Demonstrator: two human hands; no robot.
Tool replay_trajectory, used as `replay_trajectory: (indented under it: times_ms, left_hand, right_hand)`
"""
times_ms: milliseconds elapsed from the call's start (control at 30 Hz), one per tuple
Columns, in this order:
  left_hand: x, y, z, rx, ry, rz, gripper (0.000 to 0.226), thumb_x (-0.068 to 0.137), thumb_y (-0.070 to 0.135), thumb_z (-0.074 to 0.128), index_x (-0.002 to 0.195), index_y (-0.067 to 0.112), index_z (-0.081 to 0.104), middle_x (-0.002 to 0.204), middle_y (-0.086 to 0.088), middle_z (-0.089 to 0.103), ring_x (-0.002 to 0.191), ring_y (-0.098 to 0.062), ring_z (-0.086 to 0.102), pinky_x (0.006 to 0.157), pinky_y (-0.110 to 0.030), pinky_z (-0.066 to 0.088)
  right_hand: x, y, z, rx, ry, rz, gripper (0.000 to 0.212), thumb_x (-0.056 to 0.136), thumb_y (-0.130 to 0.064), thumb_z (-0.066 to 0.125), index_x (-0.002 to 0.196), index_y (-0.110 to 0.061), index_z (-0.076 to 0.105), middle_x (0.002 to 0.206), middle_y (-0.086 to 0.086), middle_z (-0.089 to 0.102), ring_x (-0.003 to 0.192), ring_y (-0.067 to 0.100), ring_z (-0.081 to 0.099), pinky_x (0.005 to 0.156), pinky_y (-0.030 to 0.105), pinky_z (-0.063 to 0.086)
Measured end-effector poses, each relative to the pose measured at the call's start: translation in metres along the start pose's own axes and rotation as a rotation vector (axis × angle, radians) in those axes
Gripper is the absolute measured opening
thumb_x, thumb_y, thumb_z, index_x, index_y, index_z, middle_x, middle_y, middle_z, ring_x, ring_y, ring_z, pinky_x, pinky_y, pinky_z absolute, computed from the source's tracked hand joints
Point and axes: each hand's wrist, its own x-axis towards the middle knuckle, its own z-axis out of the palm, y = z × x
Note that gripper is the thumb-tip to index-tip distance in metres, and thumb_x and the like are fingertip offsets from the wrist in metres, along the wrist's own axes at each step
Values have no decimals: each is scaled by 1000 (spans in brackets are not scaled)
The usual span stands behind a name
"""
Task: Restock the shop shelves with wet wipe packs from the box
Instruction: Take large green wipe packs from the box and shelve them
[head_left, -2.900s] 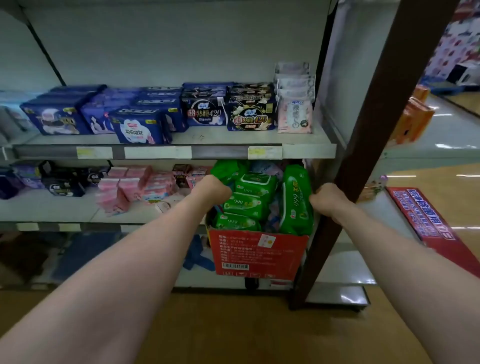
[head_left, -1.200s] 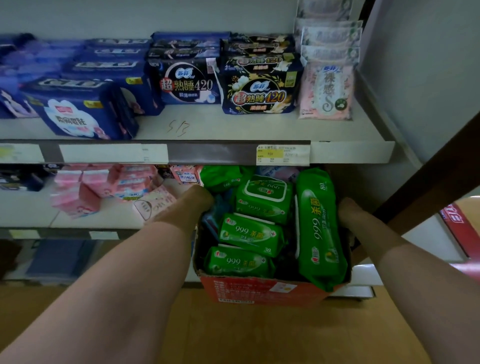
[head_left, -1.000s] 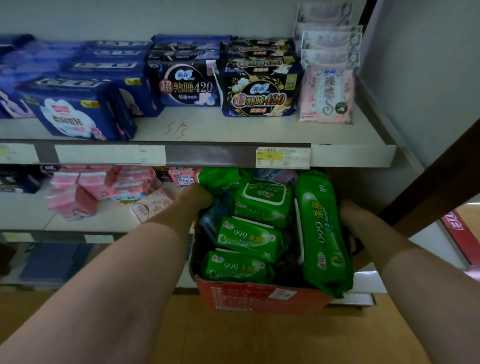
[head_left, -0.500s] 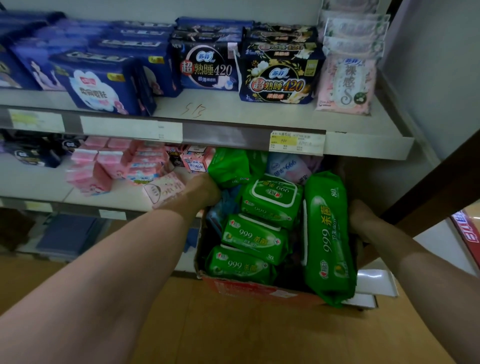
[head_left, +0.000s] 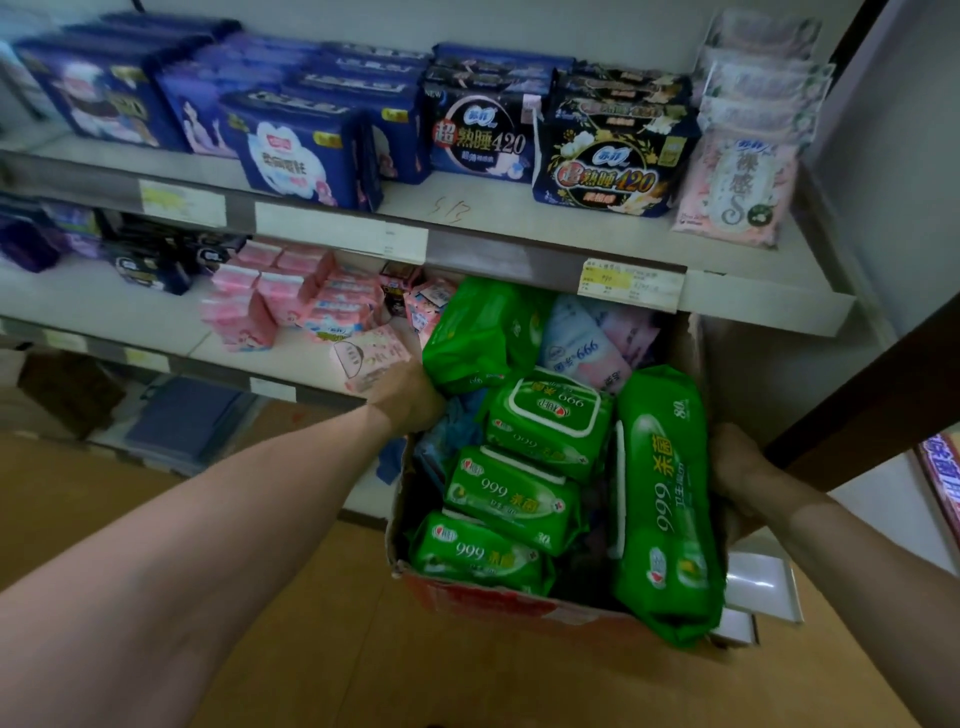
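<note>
An open red cardboard box (head_left: 483, 597) hangs between my hands in front of the shelves. It is full of green wet wipe packs: a long pack (head_left: 662, 499) lies along the right side and several smaller packs (head_left: 511, 499) are stacked on the left. A pale blue and pink pack (head_left: 587, 345) lies at the far end. My left hand (head_left: 410, 397) grips the box's left wall, and my right hand (head_left: 737, 470) grips its right wall. The far end of the box sits under the edge of the upper shelf (head_left: 753, 304).
The upper shelf holds dark blue pad packs (head_left: 296, 150), black packs (head_left: 613, 161) and pale pink packs (head_left: 737, 187). Pink packs (head_left: 291, 301) lie on the middle shelf (head_left: 104, 306), left of the box. A dark brown post (head_left: 878, 374) slants at right. Below is wooden floor (head_left: 467, 675).
The view has come closer to the shelves and the box has moved in under the upper shelf edge. Both hands keep the same hold on its walls.
</note>
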Motion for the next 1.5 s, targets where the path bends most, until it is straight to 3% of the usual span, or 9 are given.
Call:
replay_trajectory:
  times_ms: [200,400,533,700,800,900,1067,1300,1500]
  left_hand:
    - [-33,-35,5,-28,-4,7,37,92,22,51,125,7,54,126,-16,59,114,-31,57,86,-33,46]
    - [-84,-76,-4,-31,-35,-89,25,89,17,51,108,5,60,116,-16,63,104,-30,62,72,-29,46]
    - [-116,-123,-10,-92,-33,-173,24,86,19,53,103,3,61,110,-17,65,100,-32,62,68,-29,43]
    - [-164,-193,-30,-88,9,-221,31,89,20,52,111,1,62,118,-20,63,106,-33,62,75,-31,47]
    - [-193,-239,-50,-93,46,-246,32,93,18,50,117,-1,60,122,-20,62,111,-33,60,84,-34,47]
    - [-213,-296,-67,-121,59,-314,27,91,16,51,108,-3,62,109,-21,65,99,-33,63,77,-35,49]
    - [-251,-398,-94,-151,109,-483,14,89,15,52,82,4,56,84,-12,59,74,-28,58,63,-31,47]
    - [-304,-534,-127,-213,180,-756,28,89,15,51,63,11,45,63,-4,49,66,-27,53,50,-31,42]
    - [-334,-642,-151,-227,236,-942,13,89,18,52,80,9,56,87,-12,61,78,-32,59,61,-31,44]
  right_hand:
    - [-18,9,18,-76,-62,-88,23,87,6,56,64,9,59,75,29,62,68,31,58,61,44,45]
    - [-65,-12,33,-85,-131,-127,11,93,0,51,93,-11,53,96,15,54,89,22,51,85,36,47]
    - [-107,-42,49,-129,-189,-185,21,90,2,55,71,-6,58,90,21,61,82,24,53,72,35,44]
    - [-153,-96,84,-33,-246,-243,26,92,2,52,69,-8,58,83,16,59,77,22,52,71,33,45]
    - [-185,-139,112,50,-281,-289,32,89,9,54,61,-5,53,72,16,56,65,19,46,53,25,43]
    - [-212,-191,143,52,-304,-375,39,90,14,50,57,-6,47,63,5,48,50,12,41,41,15,37]
    - [-250,-284,209,-10,-392,-497,38,94,5,50,60,-13,46,62,3,45,55,12,43,56,27,38]
    - [-299,-425,304,-272,-517,-728,19,89,-11,64,72,-4,58,75,14,55,71,20,48,63,31,39]
    - [-345,-552,390,-436,-638,-915,31,91,-5,56,62,-4,49,63,8,49,48,10,41,43,23,34]
